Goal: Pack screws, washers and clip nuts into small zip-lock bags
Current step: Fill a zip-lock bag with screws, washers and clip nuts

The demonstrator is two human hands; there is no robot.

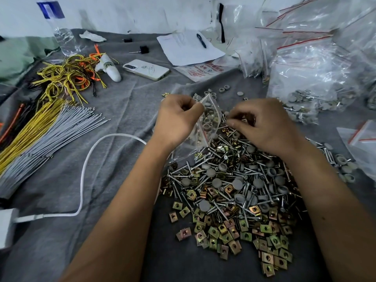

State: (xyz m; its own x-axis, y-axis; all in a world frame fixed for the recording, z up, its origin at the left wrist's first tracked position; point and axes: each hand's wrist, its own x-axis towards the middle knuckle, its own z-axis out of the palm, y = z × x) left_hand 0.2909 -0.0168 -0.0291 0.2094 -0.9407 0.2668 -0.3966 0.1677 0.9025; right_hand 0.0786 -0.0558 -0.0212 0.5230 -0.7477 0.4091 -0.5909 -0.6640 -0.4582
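A heap of silver screws [230,180], grey round washers [216,183] and brass-coloured clip nuts [223,233] lies on the grey cloth in front of me. My left hand [179,119] pinches the top edge of a small clear zip-lock bag [209,121] and holds it open above the heap; grey washers show inside it. My right hand [266,125] rests on the far side of the heap, fingertips pinched together on small parts beside the bag's mouth. What it pinches is hidden by the fingers.
Filled zip-lock bags [309,78] pile up at the right. Bundles of grey and yellow cable ties [44,131] lie at the left, a white charger cable [85,174] curves across the cloth. A phone [146,69], papers with a pen [189,47] and a water bottle [61,31] sit further back.
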